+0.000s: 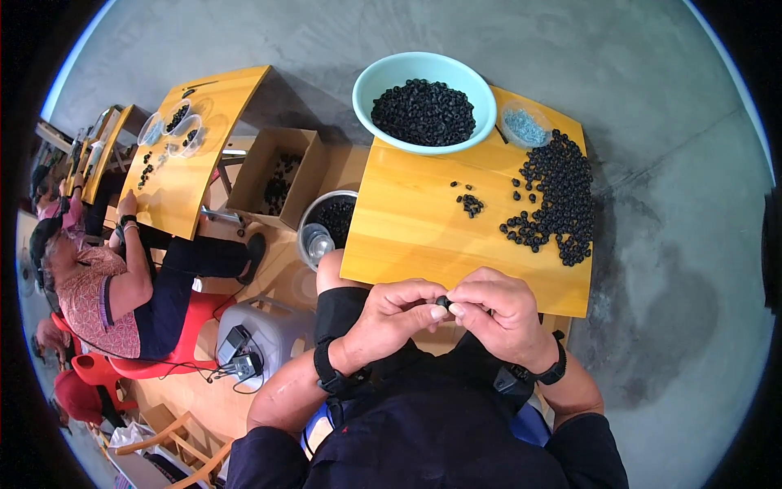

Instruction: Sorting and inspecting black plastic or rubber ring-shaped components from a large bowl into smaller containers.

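Just off the near edge of the wooden table [407,236], my left hand [389,316] and my right hand [503,314] meet at the fingertips. Between them they pinch a small round black part [444,302]; the fingers hide much of it. A pile of similar black parts [564,196] spreads along the table's right side. Several smaller black cylindrical pieces [470,205] lie loose mid-table. At the far edge stands a light turquoise basin [364,110] holding many small black pieces. Beside it, a clear tub [507,130] contains small pale-blue pieces.
Left of the table are a metal bowl [303,216] with black parts and an open cardboard box [309,183]. A grey stool [281,330] carries black devices and cables. Further left, a person [106,293] sits at another wooden table [216,122].
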The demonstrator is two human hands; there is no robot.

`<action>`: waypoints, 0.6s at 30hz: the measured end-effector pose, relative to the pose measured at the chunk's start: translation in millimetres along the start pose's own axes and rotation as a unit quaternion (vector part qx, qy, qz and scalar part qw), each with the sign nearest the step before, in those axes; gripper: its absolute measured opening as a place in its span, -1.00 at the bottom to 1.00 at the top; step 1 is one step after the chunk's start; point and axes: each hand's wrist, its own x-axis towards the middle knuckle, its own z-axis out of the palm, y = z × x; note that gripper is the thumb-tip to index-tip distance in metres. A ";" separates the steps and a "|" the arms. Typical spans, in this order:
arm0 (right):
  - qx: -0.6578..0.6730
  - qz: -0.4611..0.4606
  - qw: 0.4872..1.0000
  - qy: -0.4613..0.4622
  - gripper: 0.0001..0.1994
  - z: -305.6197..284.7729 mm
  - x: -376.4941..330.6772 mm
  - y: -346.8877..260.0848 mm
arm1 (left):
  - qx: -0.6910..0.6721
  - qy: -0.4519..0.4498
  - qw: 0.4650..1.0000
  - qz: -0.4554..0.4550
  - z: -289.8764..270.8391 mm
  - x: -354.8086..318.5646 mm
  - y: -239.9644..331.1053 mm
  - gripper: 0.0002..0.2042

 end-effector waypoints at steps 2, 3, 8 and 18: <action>0.010 0.037 0.999 -0.003 -0.88 0.4 -0.5 -1.9 | 0.004 0.003 1.000 -0.028 0.5 -0.3 0.9 -0.82; 0.009 0.039 0.999 -0.003 -0.88 0.5 -1.2 -0.7 | 0.003 0.003 1.000 -0.030 0.4 0.1 1.2 -0.82; 0.030 0.046 0.998 0.016 -0.90 2.7 -2.5 2.2 | -0.024 0.009 0.999 -0.022 -0.2 1.4 1.0 -0.81; 0.102 0.126 0.986 -0.028 -0.88 -1.6 0.2 6.6 | -0.016 0.012 0.999 -0.029 -4.8 1.5 -1.2 -0.83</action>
